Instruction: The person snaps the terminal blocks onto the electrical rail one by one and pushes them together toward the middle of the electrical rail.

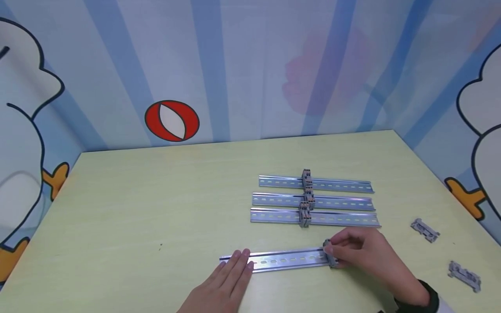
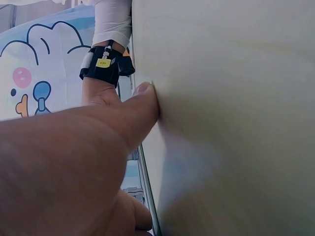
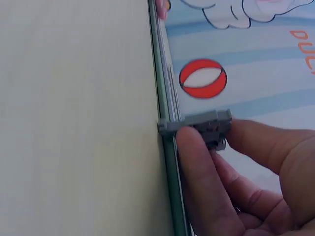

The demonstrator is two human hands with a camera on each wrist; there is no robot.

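A slotted metal DIN rail (image 1: 289, 259) lies near the front of the table. My left hand (image 1: 223, 287) rests straight fingers on its left end. At the rail's right end, my right hand (image 1: 364, 252) pinches a grey terminal block (image 1: 330, 254) between thumb and fingers. From the right wrist view, the terminal block (image 3: 202, 123) sits across the rail (image 3: 170, 98), one end right at the rail's edge. The left wrist view shows the left hand (image 2: 74, 157) up close, its thumb by the tabletop, with the banded right wrist (image 2: 101, 66) beyond.
Three more rails (image 1: 344, 203) lie behind in parallel, each with grey terminal blocks (image 1: 304, 214) mounted near its middle. Two loose terminal blocks, one nearer the back (image 1: 425, 230) and one nearer the front (image 1: 464, 276), lie at the right. Printed walls (image 1: 250, 87) border the table.
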